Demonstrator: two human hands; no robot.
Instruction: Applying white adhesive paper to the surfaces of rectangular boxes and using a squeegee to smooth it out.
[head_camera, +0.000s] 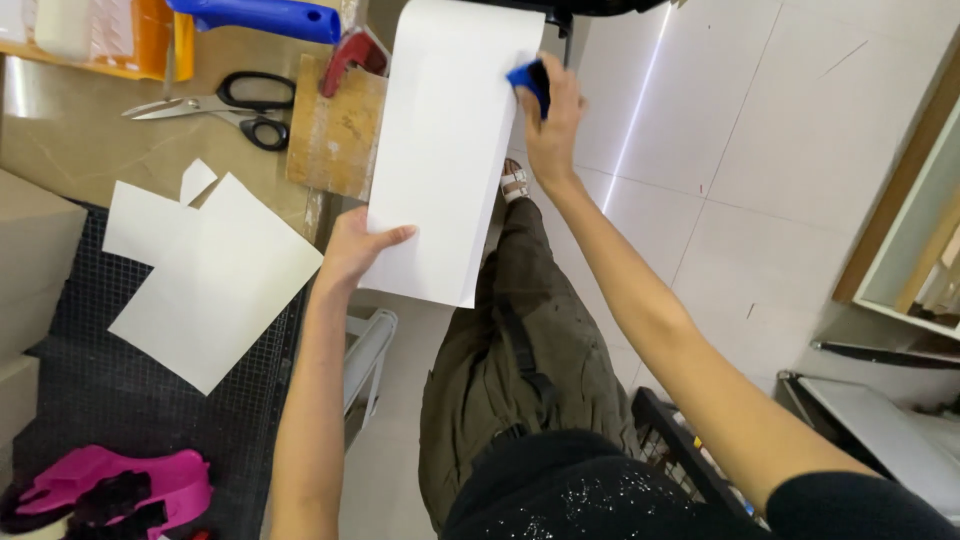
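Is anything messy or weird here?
A little messy. Cut white paper sheets lie crooked and overlapping, half on the black mesh, with a small scrap beside them. The scissors are left open on the table. The long white sheet held by the left hand and right hand looks undamaged.

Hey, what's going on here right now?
A person holds a long white sheet out from the table edge. The left hand grips its lower left edge, and the right hand presses a small blue tool against its right edge. Scissors, a wooden board and cut paper pieces lie to the left.
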